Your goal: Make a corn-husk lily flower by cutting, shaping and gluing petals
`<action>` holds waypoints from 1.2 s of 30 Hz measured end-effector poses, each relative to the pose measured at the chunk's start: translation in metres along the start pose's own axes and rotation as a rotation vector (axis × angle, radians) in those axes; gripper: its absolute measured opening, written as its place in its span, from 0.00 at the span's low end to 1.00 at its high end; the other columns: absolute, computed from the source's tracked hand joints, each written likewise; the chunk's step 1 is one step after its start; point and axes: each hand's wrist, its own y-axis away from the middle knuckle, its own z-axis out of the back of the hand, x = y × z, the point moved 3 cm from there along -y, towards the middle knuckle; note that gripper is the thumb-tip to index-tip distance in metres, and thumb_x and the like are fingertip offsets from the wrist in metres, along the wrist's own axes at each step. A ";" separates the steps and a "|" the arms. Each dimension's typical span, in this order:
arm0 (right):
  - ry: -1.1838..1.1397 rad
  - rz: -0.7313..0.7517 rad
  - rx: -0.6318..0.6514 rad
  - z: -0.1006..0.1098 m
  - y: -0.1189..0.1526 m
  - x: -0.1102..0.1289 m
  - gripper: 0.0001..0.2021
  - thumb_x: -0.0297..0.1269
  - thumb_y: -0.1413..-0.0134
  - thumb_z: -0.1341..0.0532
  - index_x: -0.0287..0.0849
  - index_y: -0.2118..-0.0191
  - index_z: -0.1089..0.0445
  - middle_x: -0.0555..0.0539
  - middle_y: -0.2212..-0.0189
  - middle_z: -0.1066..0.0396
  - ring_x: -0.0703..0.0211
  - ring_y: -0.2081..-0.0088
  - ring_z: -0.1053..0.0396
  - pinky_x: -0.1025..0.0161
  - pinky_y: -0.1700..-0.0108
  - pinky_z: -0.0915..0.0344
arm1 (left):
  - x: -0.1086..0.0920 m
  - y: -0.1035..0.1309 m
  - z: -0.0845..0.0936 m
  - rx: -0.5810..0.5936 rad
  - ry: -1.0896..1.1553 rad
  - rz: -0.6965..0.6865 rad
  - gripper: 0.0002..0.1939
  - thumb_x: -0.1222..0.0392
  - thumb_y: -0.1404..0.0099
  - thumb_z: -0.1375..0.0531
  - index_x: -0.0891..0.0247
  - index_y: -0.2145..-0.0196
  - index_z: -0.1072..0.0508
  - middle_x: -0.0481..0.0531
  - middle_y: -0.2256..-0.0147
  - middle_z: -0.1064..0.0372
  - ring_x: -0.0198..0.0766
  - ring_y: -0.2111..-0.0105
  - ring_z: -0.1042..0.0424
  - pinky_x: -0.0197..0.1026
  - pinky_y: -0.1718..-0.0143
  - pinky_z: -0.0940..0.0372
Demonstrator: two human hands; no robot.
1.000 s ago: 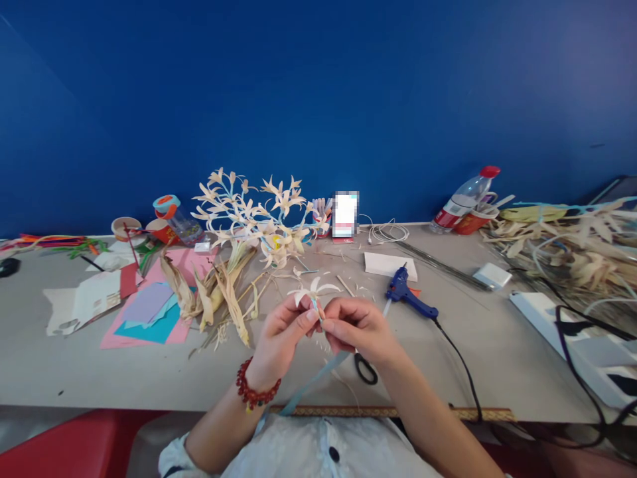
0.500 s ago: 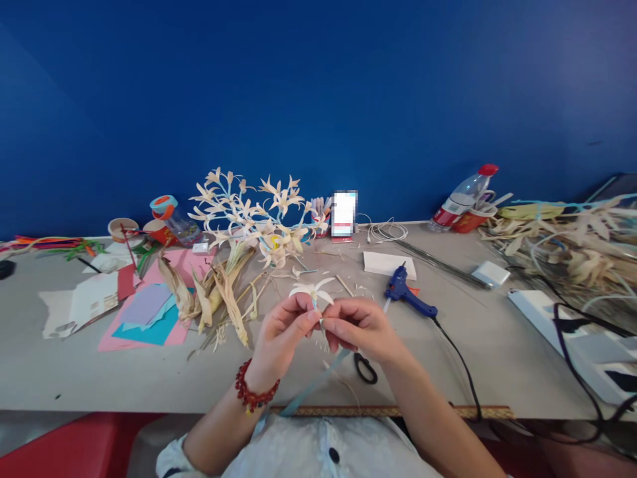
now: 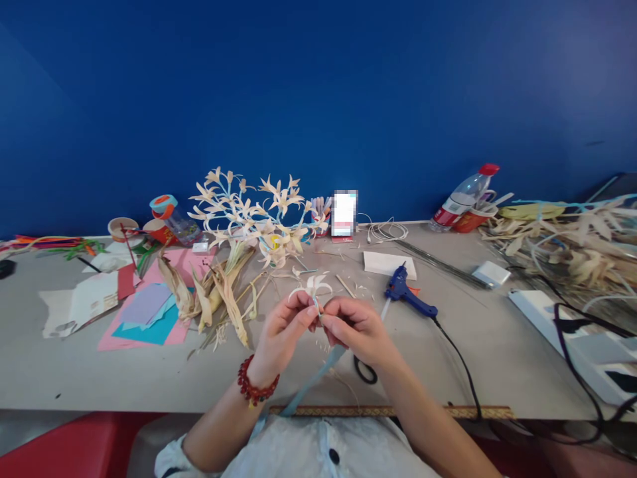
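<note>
Both my hands meet over the front middle of the table. My left hand (image 3: 293,325) is closed, pinching the stem of a white husk flower (image 3: 314,285), whose petals spread above the fingertips. My right hand (image 3: 354,325) is closed on a light blue strip (image 3: 318,378) close to the stem; the strip hangs down toward my lap. The fingers partly hide where strip and stem meet. Black scissor handles (image 3: 365,370) lie under my right hand.
A bunch of husk flowers (image 3: 273,219) stands behind. Dried husks (image 3: 226,292) and coloured paper (image 3: 149,305) lie left. To the right are a blue glue gun (image 3: 411,292), its cord, a power strip (image 3: 572,345) and a tilted bottle (image 3: 460,199).
The flower has turned, its petals now pointing more upward. My fingers have shifted slightly, and the light blue strip shows a little wider and straighter.
</note>
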 end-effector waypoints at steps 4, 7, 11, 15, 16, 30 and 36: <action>0.110 0.032 -0.014 -0.001 -0.001 0.002 0.16 0.42 0.39 0.40 0.41 0.77 0.32 0.51 0.82 0.33 0.66 0.79 0.39 0.68 0.75 0.43 | 0.000 -0.001 0.002 -0.043 0.016 0.011 0.08 0.59 0.40 0.34 0.63 0.70 0.29 0.46 0.72 0.34 0.30 0.74 0.39 0.33 0.71 0.41; 0.039 -0.031 0.003 -0.001 0.001 -0.001 0.16 0.44 0.40 0.39 0.41 0.75 0.31 0.51 0.82 0.32 0.67 0.81 0.41 0.68 0.77 0.46 | -0.002 -0.001 0.003 -0.037 0.040 0.035 0.08 0.59 0.38 0.35 0.64 0.70 0.29 0.46 0.72 0.35 0.29 0.75 0.41 0.33 0.72 0.43; -0.152 -0.168 0.051 -0.002 0.002 -0.010 0.14 0.45 0.43 0.37 0.40 0.73 0.30 0.53 0.83 0.33 0.70 0.84 0.49 0.69 0.82 0.53 | -0.005 -0.001 0.003 0.010 0.019 0.022 0.08 0.59 0.37 0.36 0.65 0.71 0.27 0.47 0.73 0.35 0.30 0.75 0.41 0.34 0.72 0.45; -0.356 -0.255 0.082 -0.005 0.003 -0.018 0.14 0.46 0.46 0.35 0.40 0.72 0.31 0.54 0.84 0.33 0.72 0.86 0.52 0.71 0.84 0.56 | -0.005 -0.001 0.003 0.047 0.028 0.006 0.07 0.59 0.37 0.36 0.64 0.71 0.26 0.47 0.72 0.35 0.31 0.74 0.40 0.35 0.72 0.45; -0.381 -0.263 0.082 -0.006 0.003 -0.020 0.14 0.46 0.46 0.35 0.40 0.72 0.31 0.54 0.85 0.33 0.72 0.86 0.52 0.71 0.84 0.56 | -0.005 -0.001 0.003 0.055 0.028 0.007 0.07 0.59 0.37 0.37 0.64 0.71 0.26 0.48 0.72 0.34 0.31 0.73 0.39 0.35 0.72 0.45; 0.311 0.218 -0.087 -0.002 -0.002 0.009 0.14 0.39 0.39 0.42 0.43 0.76 0.33 0.52 0.82 0.34 0.64 0.79 0.39 0.66 0.74 0.44 | 0.000 0.000 0.000 -0.116 -0.033 -0.037 0.09 0.58 0.42 0.32 0.62 0.69 0.28 0.47 0.70 0.33 0.33 0.70 0.35 0.35 0.68 0.38; 0.122 0.012 0.042 0.003 -0.004 0.003 0.13 0.40 0.39 0.40 0.41 0.73 0.29 0.50 0.81 0.29 0.64 0.78 0.37 0.67 0.75 0.43 | -0.002 -0.001 0.004 -0.117 -0.026 0.005 0.08 0.58 0.39 0.35 0.63 0.70 0.30 0.46 0.73 0.36 0.30 0.74 0.41 0.33 0.72 0.43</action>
